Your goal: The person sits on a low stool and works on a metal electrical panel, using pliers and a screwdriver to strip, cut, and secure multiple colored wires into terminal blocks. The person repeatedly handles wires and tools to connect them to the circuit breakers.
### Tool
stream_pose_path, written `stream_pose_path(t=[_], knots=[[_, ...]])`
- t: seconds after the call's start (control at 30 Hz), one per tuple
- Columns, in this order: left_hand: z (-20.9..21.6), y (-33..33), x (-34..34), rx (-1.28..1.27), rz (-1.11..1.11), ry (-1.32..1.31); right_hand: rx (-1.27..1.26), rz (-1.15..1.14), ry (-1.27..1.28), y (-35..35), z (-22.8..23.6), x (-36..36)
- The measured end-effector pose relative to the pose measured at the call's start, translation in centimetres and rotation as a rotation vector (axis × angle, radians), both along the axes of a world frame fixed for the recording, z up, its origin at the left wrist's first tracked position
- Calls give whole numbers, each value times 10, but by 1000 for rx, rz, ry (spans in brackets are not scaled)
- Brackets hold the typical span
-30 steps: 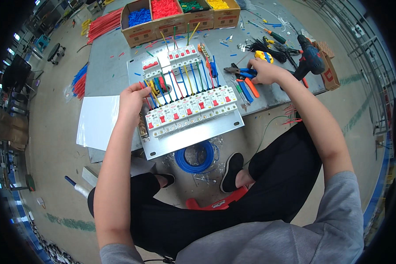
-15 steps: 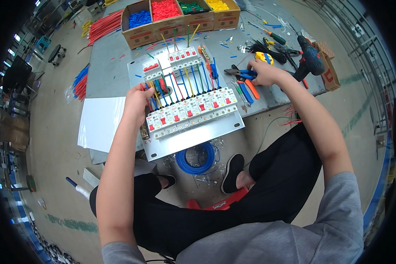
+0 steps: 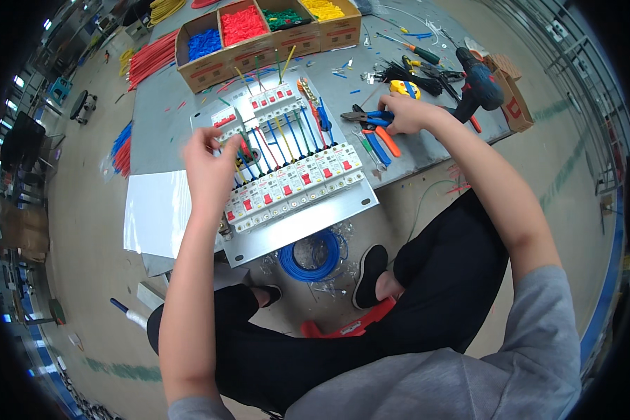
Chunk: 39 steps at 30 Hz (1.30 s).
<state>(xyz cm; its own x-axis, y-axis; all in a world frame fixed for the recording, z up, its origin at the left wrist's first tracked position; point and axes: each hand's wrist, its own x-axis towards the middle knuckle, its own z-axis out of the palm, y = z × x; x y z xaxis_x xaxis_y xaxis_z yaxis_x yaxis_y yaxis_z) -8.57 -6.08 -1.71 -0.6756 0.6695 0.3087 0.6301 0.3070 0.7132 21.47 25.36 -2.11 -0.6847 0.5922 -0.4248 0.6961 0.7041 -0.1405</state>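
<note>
My left hand [image 3: 213, 157] is raised over the left edge of a metal mounting plate [image 3: 301, 224], slightly blurred, thumb and fingers apart. A row of white circuit breakers [image 3: 294, 183] with red switches runs along the plate's near part. Coloured wires [image 3: 280, 136] rise from them toward smaller breakers [image 3: 273, 101] farther back. Close to the left fingertips is a blurred greenish strip, perhaps a wire. To the right of the plate, my right hand [image 3: 407, 115] is closed on the blue handles of pliers [image 3: 375, 117], whose dark jaws point left. Its fingertips are partly hidden.
Beside the right hand lie orange-handled pliers [image 3: 387, 141], a tape measure [image 3: 404, 88] and a cordless drill [image 3: 479, 87]. Cardboard bins [image 3: 273, 43] of coloured caps stand behind the plate. White sheet [image 3: 157, 213] lies at left. A blue wire coil [image 3: 309, 255] is on the floor.
My left hand has come away from the wires at the plate's left end and lifted a little. The right hand stays at the pliers. The whole view has shifted slightly.
</note>
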Motion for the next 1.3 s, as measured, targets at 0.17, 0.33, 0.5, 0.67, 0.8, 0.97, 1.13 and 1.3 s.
stream_pose_path(t=[0.17,0.33,0.5,0.67,0.8,0.97,1.13,1.3], knots=[[-9,-7,30,-131,-279,109,-5,-3,-32,0,-2,-9],[10,8,60,-400,-314,-177,0,7,-92,4,0,-13],[7,16,76,-278,-450,84,3,94,187,8,11,-26],[12,29,98,-416,-656,47,-272,130,633,-35,40,-51],[7,45,86,-410,-672,24,-687,55,738,-49,43,-62],[5,50,100,-398,-624,184,-1419,178,759,-60,15,-84],[-6,43,102,-268,-597,398,-1567,166,740,-70,-11,-98],[-13,39,104,-234,-590,484,-1555,154,731,-65,-17,-101]])
